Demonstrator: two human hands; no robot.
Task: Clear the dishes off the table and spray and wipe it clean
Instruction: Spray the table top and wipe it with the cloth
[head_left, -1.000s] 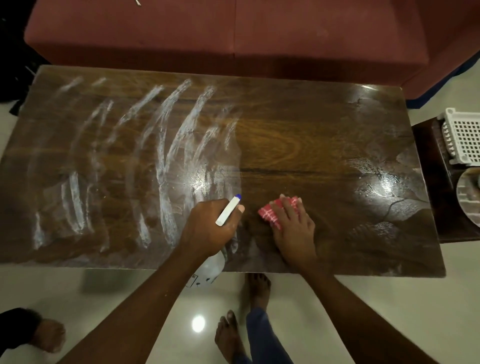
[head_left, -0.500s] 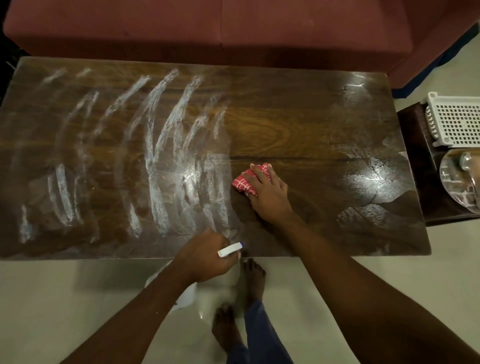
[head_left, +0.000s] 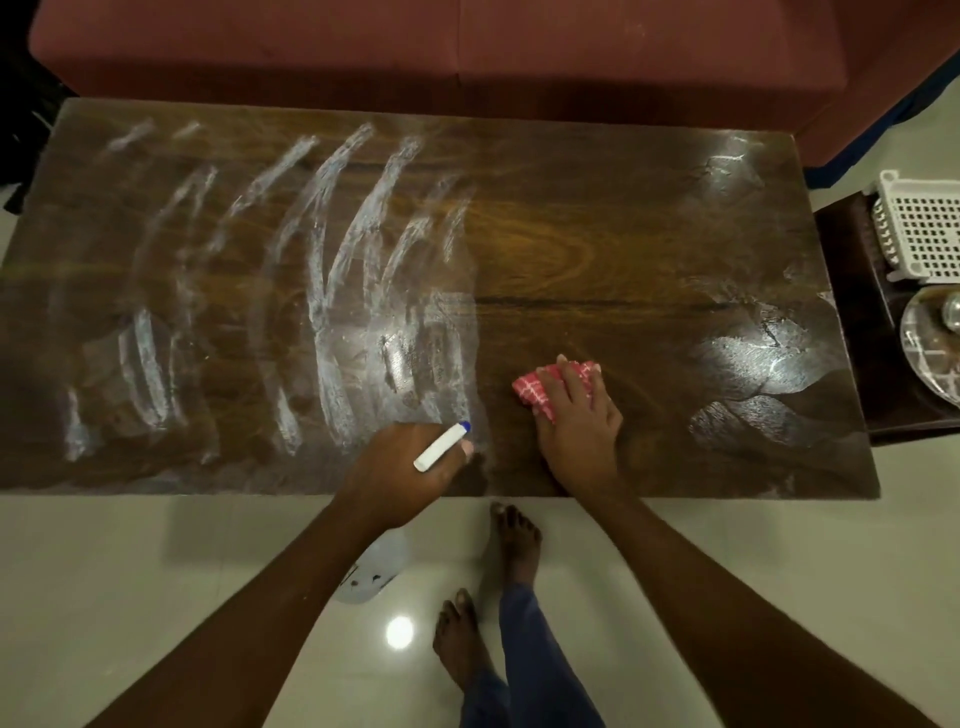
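table streaked | left hand grips spray bottle | right hand presses cloth

Single head-worn wide-angle view, looking steeply down over the table; near edge close, sofa beyond

The wooden table carries a red checked cloth, pressed down beneath the flat fingers of the right hand. Left of those fingers, curved white streaks cover the top out to its far end. They stop just beyond the fingers of the left hand, which grips a spray bottle at the near edge. Right of the cloth-pressing fingers lie shiny patches, possibly wet. Ahead of the fingertips the wood is bare grain.
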